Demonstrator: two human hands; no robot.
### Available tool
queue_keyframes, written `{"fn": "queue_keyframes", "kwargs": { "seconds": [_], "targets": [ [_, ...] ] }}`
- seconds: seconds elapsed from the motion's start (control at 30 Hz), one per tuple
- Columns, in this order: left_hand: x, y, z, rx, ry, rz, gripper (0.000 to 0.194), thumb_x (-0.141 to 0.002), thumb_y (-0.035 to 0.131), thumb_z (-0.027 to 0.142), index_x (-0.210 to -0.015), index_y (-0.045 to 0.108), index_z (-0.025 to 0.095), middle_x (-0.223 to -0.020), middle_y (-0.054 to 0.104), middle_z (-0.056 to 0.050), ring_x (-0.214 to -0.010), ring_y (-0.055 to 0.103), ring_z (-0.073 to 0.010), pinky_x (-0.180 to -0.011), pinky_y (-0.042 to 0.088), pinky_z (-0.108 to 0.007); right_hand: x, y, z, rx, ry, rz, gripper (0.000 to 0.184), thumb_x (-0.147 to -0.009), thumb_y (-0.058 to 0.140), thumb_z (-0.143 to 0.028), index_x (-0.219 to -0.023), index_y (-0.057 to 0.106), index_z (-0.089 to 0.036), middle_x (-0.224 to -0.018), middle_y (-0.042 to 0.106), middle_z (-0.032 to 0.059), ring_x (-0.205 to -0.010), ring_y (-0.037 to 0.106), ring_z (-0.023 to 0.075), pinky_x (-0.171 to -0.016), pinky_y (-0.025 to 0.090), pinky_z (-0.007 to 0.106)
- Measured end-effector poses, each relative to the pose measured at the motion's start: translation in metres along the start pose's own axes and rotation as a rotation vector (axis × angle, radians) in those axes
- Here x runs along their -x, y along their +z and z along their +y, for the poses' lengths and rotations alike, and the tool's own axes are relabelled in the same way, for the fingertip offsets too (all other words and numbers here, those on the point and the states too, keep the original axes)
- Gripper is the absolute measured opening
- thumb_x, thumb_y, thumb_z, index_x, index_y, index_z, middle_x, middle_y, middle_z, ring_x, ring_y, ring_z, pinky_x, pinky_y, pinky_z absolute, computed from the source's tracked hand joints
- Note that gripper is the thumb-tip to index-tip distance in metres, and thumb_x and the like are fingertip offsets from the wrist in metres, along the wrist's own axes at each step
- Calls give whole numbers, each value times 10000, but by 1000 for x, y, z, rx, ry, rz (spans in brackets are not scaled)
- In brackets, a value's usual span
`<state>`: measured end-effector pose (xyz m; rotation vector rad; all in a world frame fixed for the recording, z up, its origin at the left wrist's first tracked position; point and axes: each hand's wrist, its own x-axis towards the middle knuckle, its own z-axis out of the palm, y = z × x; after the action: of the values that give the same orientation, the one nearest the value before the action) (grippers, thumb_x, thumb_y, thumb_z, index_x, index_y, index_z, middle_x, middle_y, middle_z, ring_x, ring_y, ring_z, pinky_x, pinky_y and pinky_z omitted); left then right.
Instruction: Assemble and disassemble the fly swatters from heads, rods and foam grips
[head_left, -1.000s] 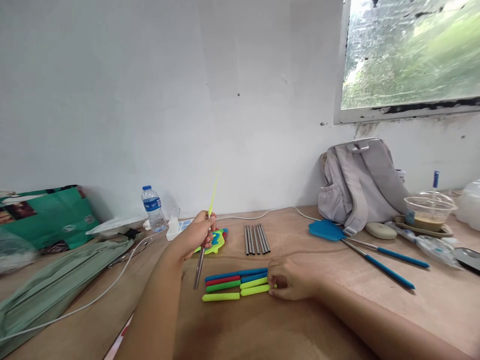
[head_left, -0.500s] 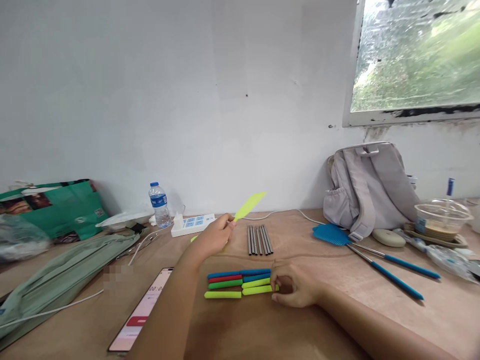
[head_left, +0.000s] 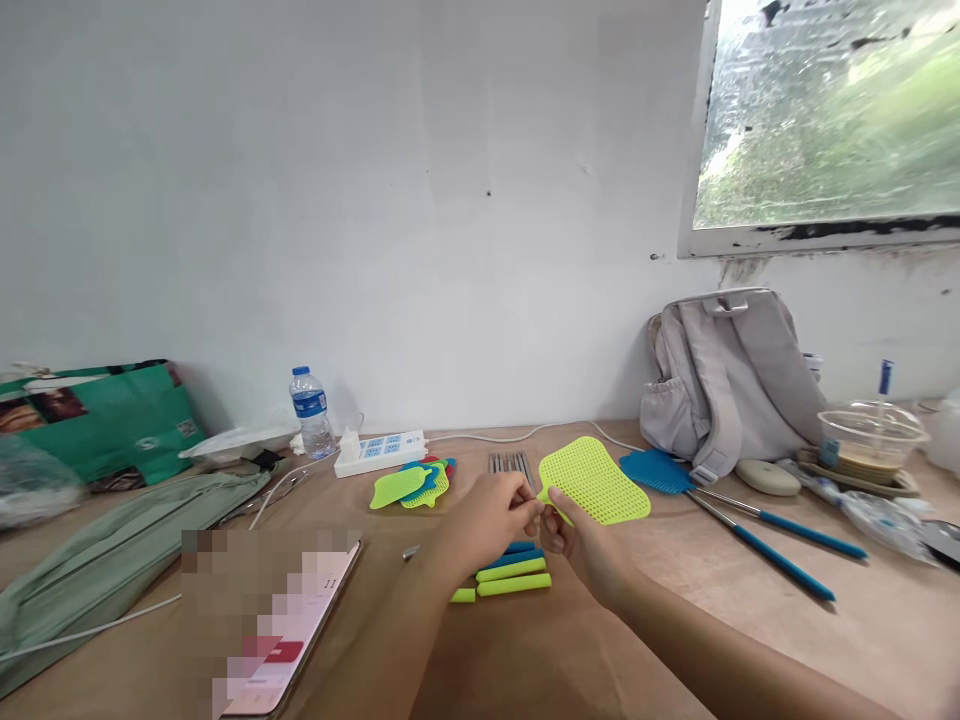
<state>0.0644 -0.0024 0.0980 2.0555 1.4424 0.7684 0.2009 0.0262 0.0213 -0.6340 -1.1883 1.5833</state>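
Observation:
My right hand is closed, thumb on top, around the narrow neck of a yellow-green perforated fly swatter head. Against that neck, the fingertips of my left hand are pinched together, touching or nearly touching my right fingers. A metal rod pokes out left of my left forearm, in line with the swatter neck; its middle is hidden behind the hand and arm. Below my hands lie yellow-green handles and a blue handle, partly covered. Several metal rods lie just behind my left hand.
More swatter heads are piled left of my hands, before a white power strip. A blue swatter with long handles lies right, near a grey backpack. A phone, water bottle and plastic cup also stand or lie around.
My left hand has come right and toward me to meet my right hand, which has lifted off the handles. The swatter head now lies in my right hand, its face showing. A rod end has appeared.

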Motion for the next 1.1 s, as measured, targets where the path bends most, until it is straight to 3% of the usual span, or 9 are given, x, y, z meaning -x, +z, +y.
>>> {"fn": "queue_keyframes", "kwargs": {
  "seconds": [0.07, 0.17, 0.37, 0.47, 0.6, 0.77, 0.93, 1.1],
  "targets": [
    [-1, 7, 2, -80, -5, 42, 204, -807, 445, 333, -673, 532, 206, -648, 632, 4, -556, 518, -146, -478, 308, -227, -4, -5, -5, 3, 8, 25, 430, -711, 567, -548, -547, 401, -188, -508, 338, -57, -459, 274, 74, -450, 212, 234],
    [-1, 9, 6, -115, 6, 80, 253, -828, 407, 342, -661, 529, 198, -583, 576, 30, -491, 438, -116, -452, 268, -225, -9, -16, -19, 130, -71, -51, 394, -713, 594, -512, -561, 446, -180, -503, 357, -57, -454, 277, 72, -432, 188, 229],
    [5, 2, 21, 143, 85, -50, 319, -851, 365, 396, -693, 547, 187, -553, 513, 46, -492, 397, -93, -487, 299, -201, -7, -30, -44, 306, -300, -39, 298, -728, 618, -453, -629, 539, -184, -583, 482, -24, -495, 386, 89, -459, 294, 241],
    [9, -7, 21, 169, 48, -120, 314, -841, 372, 413, -737, 562, 186, -570, 528, 35, -491, 417, -95, -473, 301, -197, -9, -36, -55, 166, -373, 48, 314, -711, 644, -420, -570, 481, -192, -499, 414, -53, -427, 341, 70, -419, 276, 231],
    [12, -30, 13, 111, -61, -71, 301, -817, 405, 419, -673, 527, 183, -572, 520, 27, -458, 368, -90, -442, 273, -202, -21, -61, -77, -87, -438, 255, 334, -702, 638, -414, -558, 434, -193, -438, 293, -98, -341, 189, 30, -355, 200, 207],
    [11, -48, 7, 200, -42, 115, 390, -811, 393, 509, -585, 382, 192, -523, 333, 60, -469, 260, -86, -443, 205, -211, -33, -85, -76, -7, -206, 315, 329, -599, 703, -276, -540, 391, -189, -431, 333, -101, -336, 232, 17, -338, 205, 187],
    [5, -39, 9, 435, -20, 214, 401, -759, 432, 453, -524, 222, 205, -520, 161, 72, -468, 133, -80, -440, 115, -235, -36, -74, -55, 84, -32, 270, 222, -557, 694, -153, -726, 550, -161, -625, 578, -6, -463, 512, 78, -392, 347, 189],
    [-4, -31, 5, 603, -18, 261, 329, -668, 427, 338, -444, 225, 206, -466, 143, 74, -438, 114, -68, -438, 84, -244, -31, -64, -50, 221, 94, 148, 181, -588, 667, -163, -741, 574, -144, -622, 596, 17, -521, 586, 124, -446, 439, 218]
  ]
}}
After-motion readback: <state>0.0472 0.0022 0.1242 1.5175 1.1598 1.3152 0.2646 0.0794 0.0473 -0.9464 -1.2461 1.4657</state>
